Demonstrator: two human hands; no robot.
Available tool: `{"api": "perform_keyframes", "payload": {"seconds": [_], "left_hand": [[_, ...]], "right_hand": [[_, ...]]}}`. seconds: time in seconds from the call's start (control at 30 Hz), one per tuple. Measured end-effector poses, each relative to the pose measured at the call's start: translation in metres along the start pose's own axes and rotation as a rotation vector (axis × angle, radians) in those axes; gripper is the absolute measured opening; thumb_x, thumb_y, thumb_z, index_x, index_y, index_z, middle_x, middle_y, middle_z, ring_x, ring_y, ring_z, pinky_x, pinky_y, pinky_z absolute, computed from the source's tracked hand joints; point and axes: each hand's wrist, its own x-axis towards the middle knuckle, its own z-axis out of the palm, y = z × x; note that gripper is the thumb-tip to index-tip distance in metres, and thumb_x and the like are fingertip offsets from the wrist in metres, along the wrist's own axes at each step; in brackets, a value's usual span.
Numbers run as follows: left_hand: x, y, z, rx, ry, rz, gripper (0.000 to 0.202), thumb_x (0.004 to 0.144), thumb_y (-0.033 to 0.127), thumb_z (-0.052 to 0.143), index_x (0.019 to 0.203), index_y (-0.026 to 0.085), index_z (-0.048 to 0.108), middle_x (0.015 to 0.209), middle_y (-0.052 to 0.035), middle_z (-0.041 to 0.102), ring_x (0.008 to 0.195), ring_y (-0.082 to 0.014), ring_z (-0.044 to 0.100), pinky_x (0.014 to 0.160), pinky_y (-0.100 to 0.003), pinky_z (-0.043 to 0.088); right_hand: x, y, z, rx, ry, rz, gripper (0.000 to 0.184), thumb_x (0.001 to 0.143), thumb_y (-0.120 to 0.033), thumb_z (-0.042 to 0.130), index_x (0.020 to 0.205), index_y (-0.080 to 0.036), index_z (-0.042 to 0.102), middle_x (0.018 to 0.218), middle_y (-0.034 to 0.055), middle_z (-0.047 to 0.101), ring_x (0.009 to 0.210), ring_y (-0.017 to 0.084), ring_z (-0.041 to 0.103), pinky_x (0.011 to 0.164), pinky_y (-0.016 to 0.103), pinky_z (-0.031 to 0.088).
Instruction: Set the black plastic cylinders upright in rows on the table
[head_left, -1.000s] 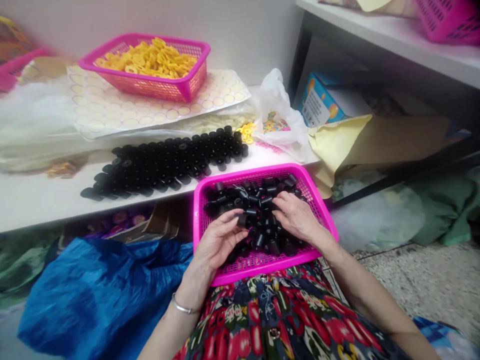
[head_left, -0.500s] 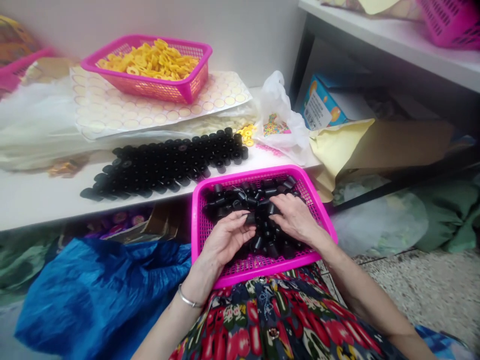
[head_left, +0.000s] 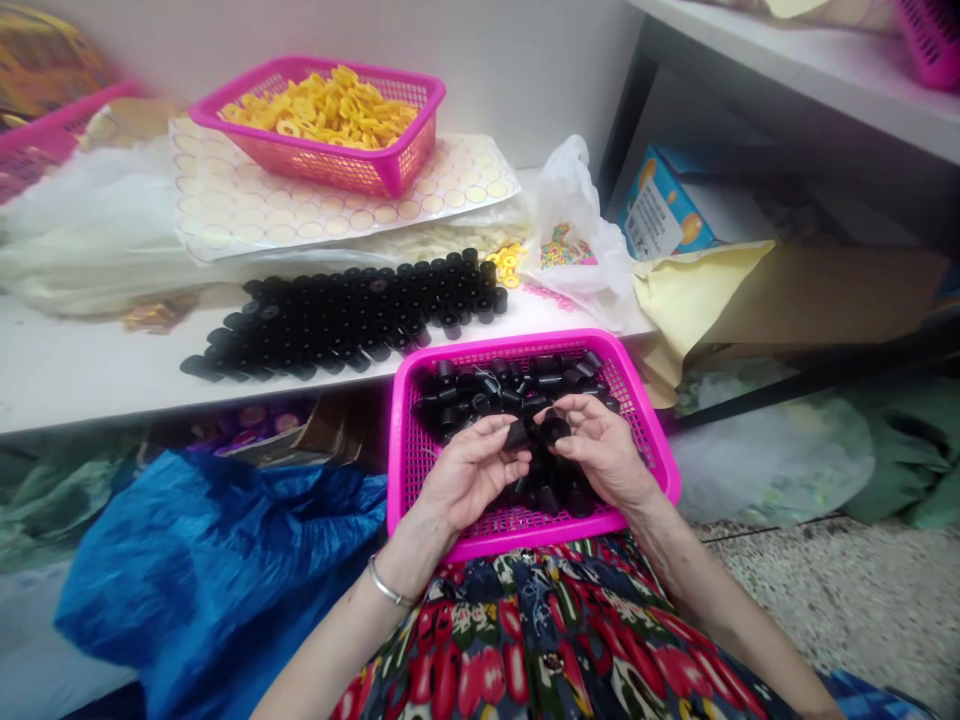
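Both hands are over a pink plastic basket filled with loose black cylindrical pieces. My left hand pinches one black cylinder between thumb and fingers. Close beside it, my right hand grips another black cylinder, its round end turned upward. The two held pieces are near each other; whether they touch I cannot tell. On the white table, many similar black cylinders stand packed in slanting rows.
A second pink basket heaped with yellow ring-shaped pieces rests on a sheet printed with ovals. Small yellow rings lie beside a white plastic bag. A blue sack hangs below the table edge at left.
My right hand has lifted a black cylinder from the pile and brought it close to the left hand's piece. The whole view has shifted slightly.
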Motion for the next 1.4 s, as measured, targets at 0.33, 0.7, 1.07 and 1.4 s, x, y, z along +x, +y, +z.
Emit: {"api": "perform_keyframes", "payload": {"seconds": [0.33,0.7,1.07,1.4], "left_hand": [[0.009,0.013,-0.005,0.319,0.154,-0.026,0.021,0.068,0.026,0.071,0.061,0.012,0.057,0.07,-0.0033,0.061,0.056,-0.009,0.053,0.052,-0.021,0.043],[0.012,-0.015,0.002,1.669,-0.558,0.199,0.025,0.075,0.015,0.057,0.098,0.016,0.067,0.098,-0.0088,0.061,0.09,-0.0209,0.057,0.081,-0.031,0.043],[0.006,-0.008,0.015,0.47,-0.197,-0.033,0.034,0.068,0.026,0.074,0.1,0.017,0.066,0.083,-0.002,0.062,0.054,-0.0054,0.048,0.052,-0.019,0.035],[0.01,-0.008,0.019,0.448,-0.052,0.054,0.032,0.054,0.015,0.083,0.084,0.016,0.072,0.069,0.0007,0.062,0.058,-0.0067,0.052,0.058,-0.018,0.041]], "right_hand": [[-0.006,-0.034,-0.04,-0.007,0.173,-0.082,0.03,0.064,-0.03,0.078,0.086,-0.02,0.06,0.082,0.0015,0.066,0.054,0.009,0.055,0.049,0.024,0.045],[-0.04,-0.019,-0.056,-0.16,0.162,0.024,0.037,0.063,-0.017,0.079,0.098,-0.022,0.07,0.081,-0.0009,0.066,0.067,0.01,0.058,0.062,0.023,0.05],[-0.042,-0.019,-0.028,0.053,-0.002,-0.003,0.032,0.07,-0.023,0.077,0.101,-0.023,0.067,0.075,-0.0011,0.064,0.062,0.009,0.056,0.057,0.021,0.047],[-0.037,-0.024,-0.014,-0.344,0.046,-0.197,0.03,0.076,-0.023,0.07,0.105,-0.025,0.065,0.101,0.0036,0.057,0.093,0.016,0.055,0.077,0.027,0.049]]}}
